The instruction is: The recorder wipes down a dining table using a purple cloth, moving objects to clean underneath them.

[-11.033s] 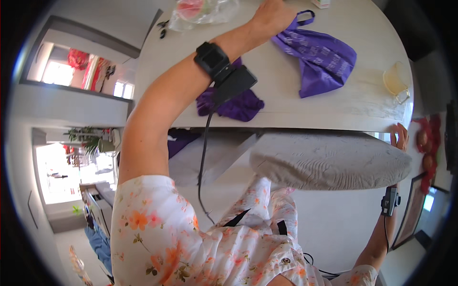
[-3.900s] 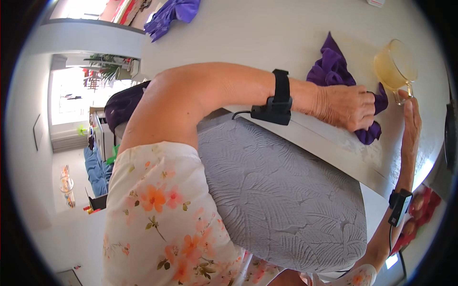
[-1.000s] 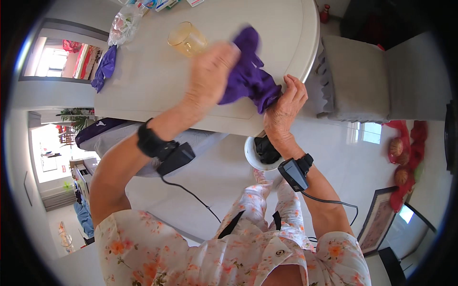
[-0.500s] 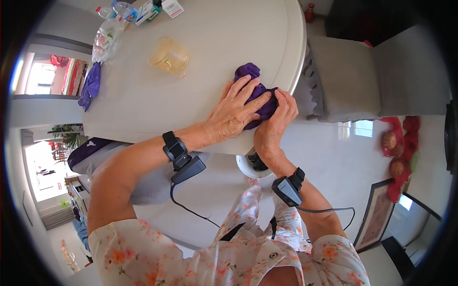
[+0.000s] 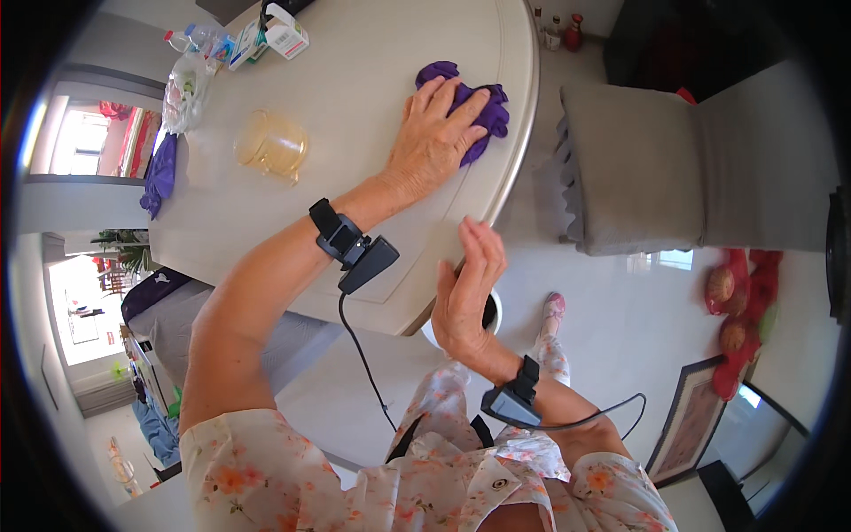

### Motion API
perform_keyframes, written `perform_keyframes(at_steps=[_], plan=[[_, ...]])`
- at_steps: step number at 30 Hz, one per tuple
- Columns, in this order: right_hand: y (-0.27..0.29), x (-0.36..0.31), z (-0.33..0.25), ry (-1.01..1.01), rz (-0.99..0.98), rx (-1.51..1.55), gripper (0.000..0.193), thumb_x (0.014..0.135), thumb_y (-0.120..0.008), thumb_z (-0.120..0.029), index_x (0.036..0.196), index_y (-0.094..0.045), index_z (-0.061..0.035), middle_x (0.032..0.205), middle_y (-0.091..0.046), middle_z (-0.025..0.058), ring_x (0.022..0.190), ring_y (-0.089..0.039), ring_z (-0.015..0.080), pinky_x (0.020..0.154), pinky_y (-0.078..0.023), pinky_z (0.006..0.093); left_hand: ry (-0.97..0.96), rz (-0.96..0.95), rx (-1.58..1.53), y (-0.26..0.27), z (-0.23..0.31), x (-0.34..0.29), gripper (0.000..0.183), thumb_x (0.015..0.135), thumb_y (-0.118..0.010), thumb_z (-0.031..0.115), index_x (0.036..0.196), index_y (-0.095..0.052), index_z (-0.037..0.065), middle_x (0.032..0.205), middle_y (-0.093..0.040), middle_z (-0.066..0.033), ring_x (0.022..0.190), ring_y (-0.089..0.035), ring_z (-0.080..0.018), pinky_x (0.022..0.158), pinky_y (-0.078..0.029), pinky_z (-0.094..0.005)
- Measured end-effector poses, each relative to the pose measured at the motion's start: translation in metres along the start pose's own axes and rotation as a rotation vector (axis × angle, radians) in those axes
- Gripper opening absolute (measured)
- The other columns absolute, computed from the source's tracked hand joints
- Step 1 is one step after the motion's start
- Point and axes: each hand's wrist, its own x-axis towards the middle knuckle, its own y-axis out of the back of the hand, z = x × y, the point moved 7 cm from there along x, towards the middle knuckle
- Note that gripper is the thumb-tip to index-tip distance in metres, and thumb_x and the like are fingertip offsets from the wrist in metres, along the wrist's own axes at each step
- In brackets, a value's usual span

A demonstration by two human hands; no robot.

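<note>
My left hand (image 5: 430,135) is pressed on a crumpled purple cloth (image 5: 479,115), its fingers bent over the folds. The cloth lies on the pale table (image 5: 355,106) near its right edge; part of it is hidden beneath my palm. Just off the table's near corner, my right hand (image 5: 470,293) is held with fingers stretched and nothing in them. Below it, partly covered by the hand and wrist, shows a white round bin (image 5: 497,312) with a dark inside.
A clear amber glass cup (image 5: 272,144) stands on the table. Farther left are a plastic bag (image 5: 186,93), bottles (image 5: 206,40) and small boxes (image 5: 287,34). Another purple cloth (image 5: 160,176) hangs at the left edge. A grey-covered chair (image 5: 629,168) stands right of the table.
My left hand has moved the purple cloth farther along the table's right side. My right hand has let go of the cloth and drawn back toward me, off the edge. The view has shifted.
</note>
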Motion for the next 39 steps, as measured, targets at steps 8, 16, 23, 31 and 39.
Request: perform_keyframes(at_steps=[8,16,23,31,39], plan=[[0.056,0.047,0.038,-0.032,-0.236,0.108,0.057,0.072,-0.059,0.015,0.126,-0.047,0.0016,0.132,-0.046,0.0174,0.124,-0.041,0.0402,0.106,-0.034,0.0486,0.257,0.069,0.131,-0.024,-0.042,0.054,0.043,0.096,-0.055,0.032,0.134,-0.054,0.013,0.134,-0.049,-0.0238,0.129,-0.038,-0.0406,0.107,-0.033,-0.0485],[0.104,0.116,0.091,-0.043,-0.184,-0.031,0.048,0.080,-0.059,0.010,0.126,-0.048,-0.0018,0.130,-0.047,0.0159,0.122,-0.041,0.0346,0.105,-0.034,0.0433,0.310,0.097,0.161,-0.024,-0.047,0.060,0.045,0.095,-0.058,0.030,0.135,-0.054,0.013,0.133,-0.050,-0.0252,0.127,-0.043,-0.0408,0.107,-0.037,-0.0469],[0.119,0.176,0.105,-0.037,-0.147,-0.033,0.039,0.087,-0.057,0.004,0.125,-0.049,-0.0014,0.129,-0.048,0.0147,0.121,-0.042,0.0315,0.104,-0.035,0.0412,0.320,0.134,0.147,-0.019,-0.047,0.054,0.045,0.093,-0.061,0.031,0.134,-0.056,0.013,0.132,-0.051,-0.0237,0.126,-0.044,-0.0402,0.106,-0.038,-0.0468],[0.083,0.236,0.104,0.025,-0.183,-0.062,0.036,0.092,-0.055,-0.003,0.127,-0.048,-0.0016,0.130,-0.047,0.0148,0.121,-0.042,0.0317,0.103,-0.036,0.0409,0.326,0.117,0.111,-0.020,-0.045,0.057,0.044,0.094,-0.057,0.035,0.132,-0.056,0.014,0.135,-0.049,-0.0213,0.129,-0.040,-0.0390,0.107,-0.035,-0.0478],[-0.004,0.302,0.121,0.021,-0.246,-0.146,0.048,0.096,-0.054,-0.010,0.139,-0.036,0.0057,0.144,-0.036,0.0245,0.133,-0.032,0.0410,0.110,-0.031,0.0461,0.360,0.087,0.051,-0.007,-0.043,0.057,0.047,0.087,-0.067,0.025,0.129,-0.056,0.009,0.135,-0.047,-0.0215,0.128,-0.040,-0.0411,0.106,-0.037,-0.0480]])
